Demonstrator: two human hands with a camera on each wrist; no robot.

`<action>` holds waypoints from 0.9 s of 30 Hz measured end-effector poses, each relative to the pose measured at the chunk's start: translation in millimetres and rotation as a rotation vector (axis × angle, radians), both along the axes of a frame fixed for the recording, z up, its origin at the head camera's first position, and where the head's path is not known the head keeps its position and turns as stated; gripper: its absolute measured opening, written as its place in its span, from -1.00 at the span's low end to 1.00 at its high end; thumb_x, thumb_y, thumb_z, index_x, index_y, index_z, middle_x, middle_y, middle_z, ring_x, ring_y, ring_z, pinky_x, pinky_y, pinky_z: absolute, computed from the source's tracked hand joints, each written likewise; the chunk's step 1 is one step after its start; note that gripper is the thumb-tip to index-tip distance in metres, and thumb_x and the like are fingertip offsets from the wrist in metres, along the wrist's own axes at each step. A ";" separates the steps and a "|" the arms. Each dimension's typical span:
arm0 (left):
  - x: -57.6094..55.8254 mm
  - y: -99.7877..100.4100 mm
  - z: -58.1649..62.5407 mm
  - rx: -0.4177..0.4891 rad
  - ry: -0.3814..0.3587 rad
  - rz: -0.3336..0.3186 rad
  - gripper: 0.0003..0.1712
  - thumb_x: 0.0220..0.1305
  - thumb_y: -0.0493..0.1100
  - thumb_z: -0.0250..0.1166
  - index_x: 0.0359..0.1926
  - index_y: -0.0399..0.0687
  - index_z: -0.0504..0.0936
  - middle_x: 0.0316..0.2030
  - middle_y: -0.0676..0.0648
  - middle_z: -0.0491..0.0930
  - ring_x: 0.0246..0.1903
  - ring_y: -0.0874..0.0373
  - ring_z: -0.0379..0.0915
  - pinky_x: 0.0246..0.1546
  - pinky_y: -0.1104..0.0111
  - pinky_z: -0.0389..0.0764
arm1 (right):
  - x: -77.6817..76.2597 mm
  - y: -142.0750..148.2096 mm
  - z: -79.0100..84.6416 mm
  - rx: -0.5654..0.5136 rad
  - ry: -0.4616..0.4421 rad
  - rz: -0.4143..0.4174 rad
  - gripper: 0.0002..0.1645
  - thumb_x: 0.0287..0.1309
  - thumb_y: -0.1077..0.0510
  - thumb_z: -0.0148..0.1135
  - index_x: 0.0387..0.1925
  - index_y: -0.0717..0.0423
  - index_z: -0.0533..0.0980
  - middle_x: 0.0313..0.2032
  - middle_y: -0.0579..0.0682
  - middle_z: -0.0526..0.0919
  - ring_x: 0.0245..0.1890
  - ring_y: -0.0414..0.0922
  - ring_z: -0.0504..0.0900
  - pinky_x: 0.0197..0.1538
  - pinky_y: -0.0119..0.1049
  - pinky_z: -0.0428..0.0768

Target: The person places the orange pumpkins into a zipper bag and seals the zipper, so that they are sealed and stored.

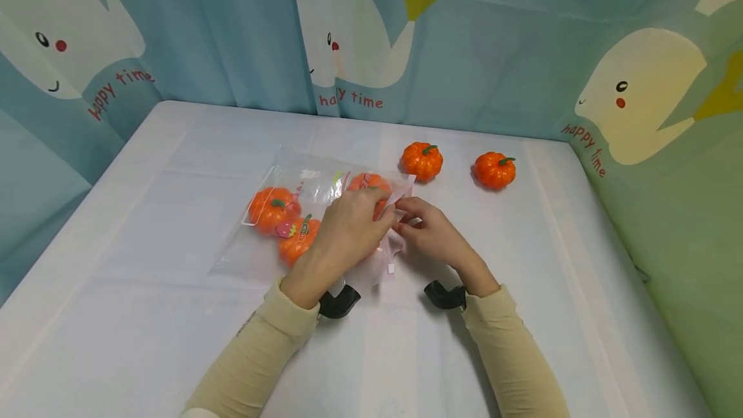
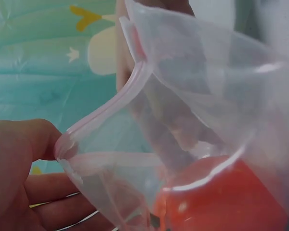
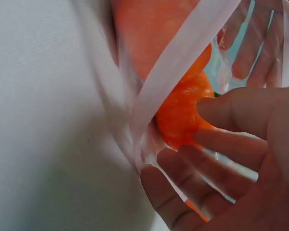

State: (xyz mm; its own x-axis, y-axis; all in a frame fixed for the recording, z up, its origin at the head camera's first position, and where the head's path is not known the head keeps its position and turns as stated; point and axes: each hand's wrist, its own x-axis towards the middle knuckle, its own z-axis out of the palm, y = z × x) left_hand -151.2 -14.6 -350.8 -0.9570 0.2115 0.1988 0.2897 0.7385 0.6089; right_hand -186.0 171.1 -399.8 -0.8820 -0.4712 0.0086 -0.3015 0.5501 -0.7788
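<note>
Broad tabletop (image 1: 145, 315) surrounds the bag (image 1: 319, 179) (left fingers (image 2: 43, 134) pinch its edge, right fingers (image 3: 160, 191) loose).

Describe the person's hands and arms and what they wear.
The left hand and right hand are bare, without gloves. The left sleeve and right sleeve are plain beige, ending near the wrists. A curved black piece shows at each wrist: left piece, right piece.
</note>
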 end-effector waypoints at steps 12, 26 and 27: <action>-3.3 -2.8 0.8 0.003 -0.016 0.025 -0.65 0.31 -0.08 0.17 0.01 -0.14 0.67 -0.20 -0.06 0.68 -0.51 0.11 0.43 -0.41 0.32 0.46 | -5.1 19.1 5.4 -0.002 -0.036 0.041 -0.55 0.28 0.24 0.18 0.21 0.08 0.53 0.22 0.04 0.56 -0.03 -0.01 0.64 0.04 -0.11 0.59; -3.6 -4.3 -3.5 0.042 0.016 0.012 -0.82 0.26 -0.12 0.16 -0.24 -0.08 0.65 -0.53 -0.01 0.44 -0.57 0.12 0.31 -0.54 0.34 0.31 | -17.2 63.9 22.6 0.045 0.012 -0.268 -0.61 0.38 0.10 0.12 0.14 0.19 0.53 0.09 0.19 0.62 0.01 0.11 0.63 0.11 -0.02 0.58; -3.8 -4.4 -3.6 0.044 0.016 0.010 -0.82 0.27 -0.12 0.16 -0.24 -0.08 0.65 -0.55 -0.01 0.40 -0.58 0.13 0.29 -0.55 0.34 0.28 | -18.6 65.6 23.1 0.051 0.040 -0.286 -0.61 0.37 0.11 0.11 0.13 0.21 0.53 0.11 0.18 0.61 0.03 0.11 0.62 0.13 0.02 0.57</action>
State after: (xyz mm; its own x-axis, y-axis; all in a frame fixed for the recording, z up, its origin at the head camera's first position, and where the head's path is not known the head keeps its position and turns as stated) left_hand -155.0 -18.9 -354.5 -0.9557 0.1926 0.2228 0.2922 0.7142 0.6360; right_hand -204.6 236.7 -376.7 -0.9786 -0.2039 0.0286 -0.1581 0.6554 -0.7386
